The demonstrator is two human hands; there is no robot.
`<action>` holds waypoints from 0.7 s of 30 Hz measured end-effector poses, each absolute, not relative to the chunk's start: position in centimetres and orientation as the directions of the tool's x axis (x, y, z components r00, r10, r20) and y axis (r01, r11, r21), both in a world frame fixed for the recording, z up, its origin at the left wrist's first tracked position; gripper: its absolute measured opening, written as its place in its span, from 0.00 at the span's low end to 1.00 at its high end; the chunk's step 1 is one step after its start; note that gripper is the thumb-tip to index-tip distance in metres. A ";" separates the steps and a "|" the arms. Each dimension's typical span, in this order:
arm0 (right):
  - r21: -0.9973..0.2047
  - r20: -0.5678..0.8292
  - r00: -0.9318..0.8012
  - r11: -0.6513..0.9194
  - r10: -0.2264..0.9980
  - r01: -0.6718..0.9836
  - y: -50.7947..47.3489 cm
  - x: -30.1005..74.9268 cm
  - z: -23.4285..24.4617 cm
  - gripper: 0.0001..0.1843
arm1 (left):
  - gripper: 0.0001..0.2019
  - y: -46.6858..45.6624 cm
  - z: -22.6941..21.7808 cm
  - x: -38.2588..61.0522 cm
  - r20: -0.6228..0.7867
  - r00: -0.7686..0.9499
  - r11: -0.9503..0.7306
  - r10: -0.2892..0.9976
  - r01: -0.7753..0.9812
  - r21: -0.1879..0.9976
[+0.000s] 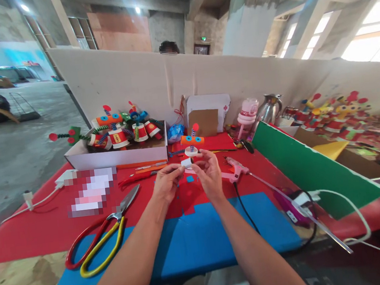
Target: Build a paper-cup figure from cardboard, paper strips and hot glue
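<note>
Between my hands, over the middle of the red table cover [142, 203], is a small white roll [187, 162] with a dark opening at its right end. My left hand [165, 182] pinches its left side with thumb and fingertips. On the other side, my right hand [209, 175] grips it with the thumb and curled fingers. Just behind stands a paper-cup figure [192, 140] with an orange head, blue eyes and a coiled paper neck. Small blue paper scraps [190, 178] lie below the hands. To the right rests a pink glue gun [237, 169].
Large scissors [116, 219] with red and yellow handles lie at left. Behind them, a white box [119, 157] holds several cup figures. A green board [309, 165] stands at right beside a purple power strip [292, 211] with cables. A white partition [128, 81] rises behind.
</note>
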State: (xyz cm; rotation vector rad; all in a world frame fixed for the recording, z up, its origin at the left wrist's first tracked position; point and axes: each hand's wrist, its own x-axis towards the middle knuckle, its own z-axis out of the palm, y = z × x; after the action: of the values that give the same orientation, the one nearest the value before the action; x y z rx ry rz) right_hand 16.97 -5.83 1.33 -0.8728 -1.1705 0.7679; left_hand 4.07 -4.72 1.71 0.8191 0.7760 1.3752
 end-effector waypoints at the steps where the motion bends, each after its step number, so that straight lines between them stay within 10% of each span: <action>1: -0.878 0.452 0.225 0.475 0.863 -0.062 -5.8 16.8 1.3 0.29 | 0.11 -4.7 1.6 4.1 0.003 0.068 0.035 0.998 -0.549 0.835; 21: -0.860 0.511 0.055 0.510 0.858 0.027 -6.7 15.8 1.6 0.10 | 0.13 -5.2 0.6 5.7 -0.036 0.231 0.202 0.972 -0.752 0.627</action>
State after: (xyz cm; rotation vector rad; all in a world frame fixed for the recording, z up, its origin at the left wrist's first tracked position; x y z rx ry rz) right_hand 15.79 -6.72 1.61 -0.8425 -1.3806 0.7603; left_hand 5.73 -5.18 0.63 0.5483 0.4810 1.2700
